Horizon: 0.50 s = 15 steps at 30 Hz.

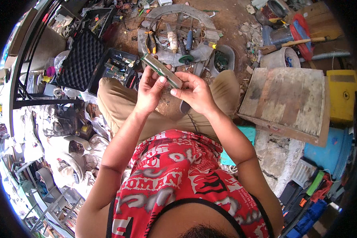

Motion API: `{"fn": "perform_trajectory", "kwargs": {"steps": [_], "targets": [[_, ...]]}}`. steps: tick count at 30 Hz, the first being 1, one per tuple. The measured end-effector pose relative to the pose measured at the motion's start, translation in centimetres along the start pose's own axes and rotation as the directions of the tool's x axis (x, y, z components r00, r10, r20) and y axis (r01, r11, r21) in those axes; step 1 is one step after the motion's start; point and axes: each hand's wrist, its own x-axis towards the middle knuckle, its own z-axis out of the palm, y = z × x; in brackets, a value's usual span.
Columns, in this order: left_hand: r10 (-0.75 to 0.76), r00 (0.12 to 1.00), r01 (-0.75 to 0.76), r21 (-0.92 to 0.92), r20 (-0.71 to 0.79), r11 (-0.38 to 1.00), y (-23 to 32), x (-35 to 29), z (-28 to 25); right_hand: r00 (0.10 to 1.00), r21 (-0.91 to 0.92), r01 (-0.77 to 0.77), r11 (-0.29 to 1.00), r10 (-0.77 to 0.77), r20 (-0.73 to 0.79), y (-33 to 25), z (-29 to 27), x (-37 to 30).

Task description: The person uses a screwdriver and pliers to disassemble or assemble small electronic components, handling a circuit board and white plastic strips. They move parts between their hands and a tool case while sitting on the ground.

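Note:
Above my lap, both my hands hold a narrow, flat bar (162, 70) with a pale top and green edges; its exact kind I cannot make out. My left hand (150, 92) grips its near side, with the thumb lying on top. At the bar's lower right end, my right hand (195, 93) pinches it between thumb and fingers. Beyond it a grey ring-shaped frame (208, 23) lies on the ground. Inside the ring are black-and-yellow pliers (151, 42), a blue-handled tool (189, 39) and loose small parts.
An open black case (92, 81) with a foam-lined lid (82, 59) holds tools at the left. A grey tub (231, 59) stands past my right knee. On my right are a worn wooden box (285, 101), a yellow container (342, 95) and a blue bin (331, 148). Clutter covers the left side.

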Motion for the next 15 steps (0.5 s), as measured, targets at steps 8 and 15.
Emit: {"fn": "perform_trajectory", "kwargs": {"steps": [8, 15], "targets": [[-0.042, 0.996, 0.038, 0.052, 0.077, 0.998, 0.8, -0.6, -0.9, 0.977, -0.164, -0.064, 0.984, 0.095, 0.189, -1.4, -1.2, 0.4], [-0.121, 0.989, 0.108, 0.134, 0.085, 0.985, 1.2, -0.9, -1.6, 0.964, -0.274, -0.108, 0.956, 0.168, 0.206, -2.8, -0.9, 0.1]]}}
